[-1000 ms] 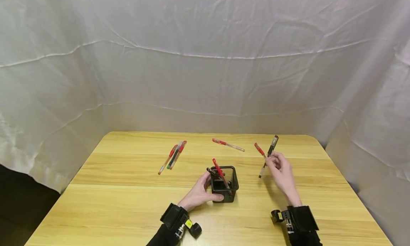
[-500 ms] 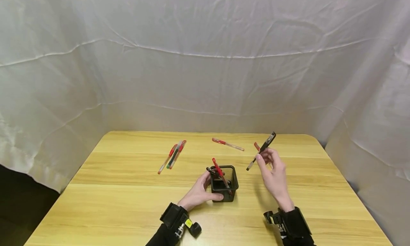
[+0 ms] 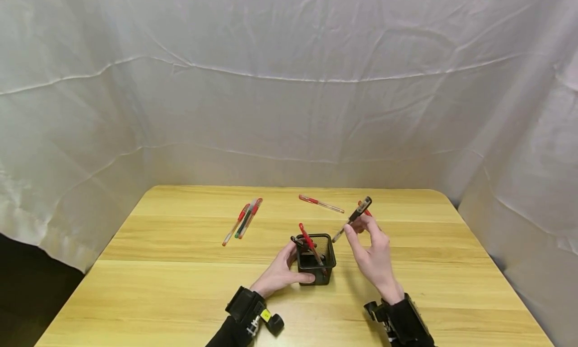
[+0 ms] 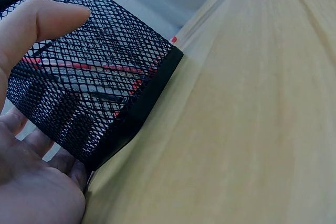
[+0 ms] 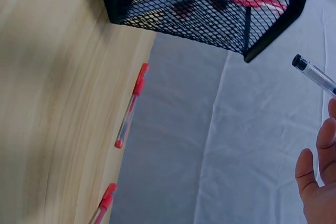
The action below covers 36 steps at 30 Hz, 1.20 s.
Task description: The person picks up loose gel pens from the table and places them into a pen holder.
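Note:
A black mesh pen holder (image 3: 328,251) stands on the table with a few pens in it, a red pen (image 3: 305,234) leaning out highest. My left hand (image 3: 281,274) grips its left side, thumb across the front and fingers behind, as the mesh in the left wrist view shows. Just right of the holder's rim, my right hand (image 3: 374,249) pinches a black-capped pen (image 3: 356,212) with a clear barrel. That pen slants, cap up and to the right, its lower end close to the rim. In the right wrist view the pen's dark end (image 5: 300,62) points toward the holder.
Behind the holder lies a red-capped pen (image 3: 321,204). Another red pen (image 3: 365,208) is partly hidden behind my right hand. To the left, red and dark green pens (image 3: 244,221) lie side by side. Pale cloth (image 3: 289,111) hangs around the table (image 3: 158,287).
My right hand has lifted the black-capped pen from beside the red pen and carried it left to the holder, tilting it. My left hand and the holder stay in place.

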Each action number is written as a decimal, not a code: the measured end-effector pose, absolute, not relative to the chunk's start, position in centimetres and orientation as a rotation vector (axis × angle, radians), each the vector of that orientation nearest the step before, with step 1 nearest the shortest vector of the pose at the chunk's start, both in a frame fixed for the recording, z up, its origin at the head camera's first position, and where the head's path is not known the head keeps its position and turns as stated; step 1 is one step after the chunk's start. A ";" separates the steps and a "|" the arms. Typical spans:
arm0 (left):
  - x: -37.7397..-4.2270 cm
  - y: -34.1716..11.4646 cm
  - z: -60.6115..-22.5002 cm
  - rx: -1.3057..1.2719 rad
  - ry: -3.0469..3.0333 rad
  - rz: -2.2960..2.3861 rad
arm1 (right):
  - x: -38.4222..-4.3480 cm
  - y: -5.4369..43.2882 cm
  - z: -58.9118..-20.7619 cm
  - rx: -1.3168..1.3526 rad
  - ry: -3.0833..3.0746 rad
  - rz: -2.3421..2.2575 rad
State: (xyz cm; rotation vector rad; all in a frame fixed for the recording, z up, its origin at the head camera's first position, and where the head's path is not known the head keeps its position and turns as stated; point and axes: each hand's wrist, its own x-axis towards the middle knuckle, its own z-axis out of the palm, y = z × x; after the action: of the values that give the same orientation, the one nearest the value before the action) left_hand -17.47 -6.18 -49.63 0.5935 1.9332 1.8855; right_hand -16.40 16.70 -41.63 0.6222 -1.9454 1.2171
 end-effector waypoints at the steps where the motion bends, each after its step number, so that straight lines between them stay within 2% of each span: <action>1: -17.5 -6.2 -49.6 0.593 1.934 1.885 | -16.4 16.6 -41.7 0.627 -1.951 1.214; 20: -17.5 -6.1 -49.8 0.587 1.974 1.870 | -16.5 15.3 -43.1 0.760 -2.081 1.062; 30: -17.5 -6.2 -49.9 0.596 1.981 1.872 | -16.1 15.1 -42.6 0.706 -2.391 0.919; 36: -17.6 -6.2 -49.9 0.592 1.977 1.875 | -16.4 15.2 -42.6 0.654 -2.319 0.925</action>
State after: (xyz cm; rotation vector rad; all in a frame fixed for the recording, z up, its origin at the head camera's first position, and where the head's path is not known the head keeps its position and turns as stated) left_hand -17.57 -6.16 -49.94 0.5924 1.9766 1.8753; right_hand -16.41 15.21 -42.61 0.6543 -2.3194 0.9251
